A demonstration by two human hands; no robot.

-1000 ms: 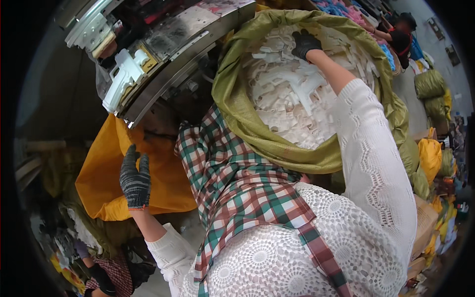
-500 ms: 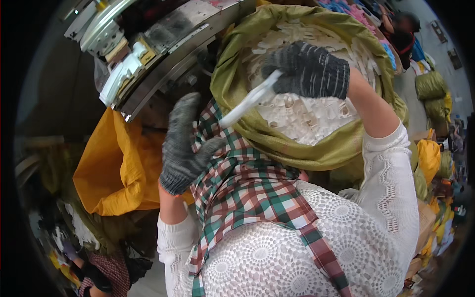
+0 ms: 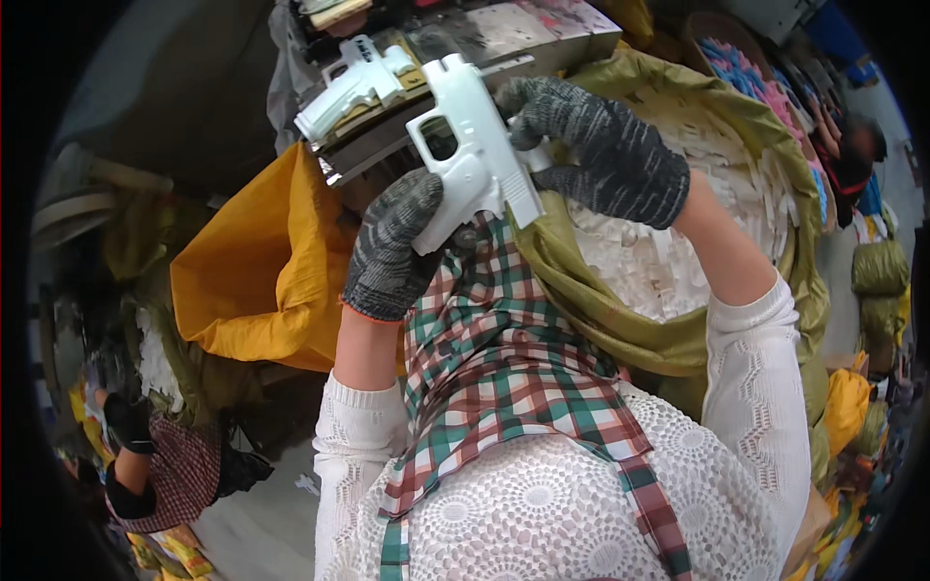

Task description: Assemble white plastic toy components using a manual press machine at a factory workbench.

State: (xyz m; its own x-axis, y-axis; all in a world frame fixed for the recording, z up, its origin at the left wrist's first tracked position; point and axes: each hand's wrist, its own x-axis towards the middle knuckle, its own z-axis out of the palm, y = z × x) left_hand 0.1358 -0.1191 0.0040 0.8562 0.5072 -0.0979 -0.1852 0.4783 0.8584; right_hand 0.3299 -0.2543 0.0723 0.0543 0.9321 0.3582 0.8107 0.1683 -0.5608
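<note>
A white plastic toy pistol (image 3: 475, 155) is tilted over my lap, its grip end in my left hand (image 3: 397, 242), which is closed around it. At the pistol's right edge, my right hand (image 3: 605, 150), closed, has a small white plastic piece (image 3: 532, 157) between thumb and fingers. Whether that piece is joined to the pistol I cannot make out. Both hands wear grey knit gloves. Behind the held pistol, a second white toy pistol (image 3: 358, 82) lies on a fixture of the machine (image 3: 542, 27).
An olive woven sack (image 3: 644, 339) full of small white plastic pieces (image 3: 644, 257) stands open at my right. On the left hangs a yellow sack (image 3: 247, 261), beside the machine's edge. Another person (image 3: 179, 474) is at lower left; one more (image 3: 857, 160) is at far right.
My right hand has come out from above the sack toward my left. My left hand was open and has closed on the toy pistol. The view has shifted.
</note>
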